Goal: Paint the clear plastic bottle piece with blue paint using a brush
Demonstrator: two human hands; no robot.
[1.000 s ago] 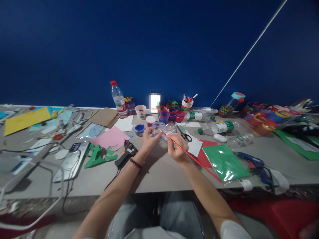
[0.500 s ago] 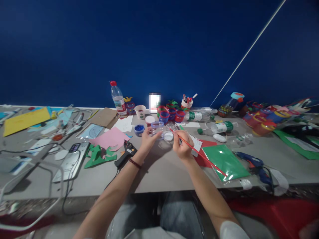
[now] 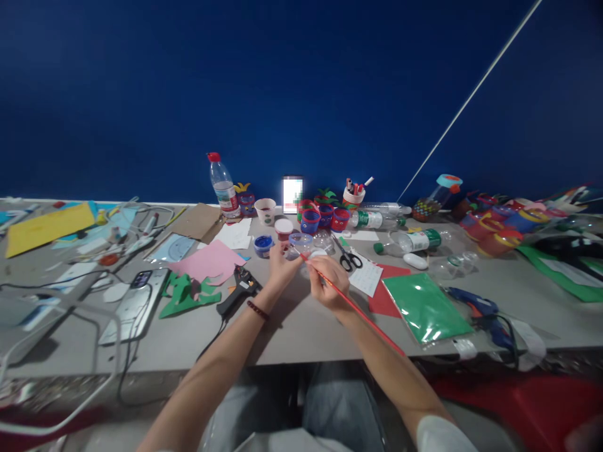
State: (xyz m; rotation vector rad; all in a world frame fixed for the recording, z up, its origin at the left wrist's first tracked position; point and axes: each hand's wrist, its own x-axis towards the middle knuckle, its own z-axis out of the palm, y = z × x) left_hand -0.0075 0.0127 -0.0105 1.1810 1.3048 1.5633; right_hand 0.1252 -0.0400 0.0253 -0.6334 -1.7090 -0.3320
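Note:
My left hand (image 3: 281,271) is curled round a small clear plastic cup (image 3: 299,245) with a blue-painted rim, held just above the grey table (image 3: 301,326). My right hand (image 3: 327,281) pinches a long red-handled paintbrush (image 3: 360,311). The brush tip points up and left and touches the cup by my left fingers. The brush handle runs down to the right over my forearm. A blue paint pot (image 3: 263,244) and a red paint pot (image 3: 284,228) stand just behind the cup.
Black scissors (image 3: 348,257) lie right of my hands on a white sheet. A glue gun (image 3: 238,292), green cut-outs (image 3: 186,294) and a phone (image 3: 134,301) lie to the left. Green film (image 3: 426,307), a blue glue gun (image 3: 478,307), bottles and painted cups crowd the right and back.
My right hand swung the brush from the white lid on the right back to the cup. My left hand lowered the cup slightly toward me.

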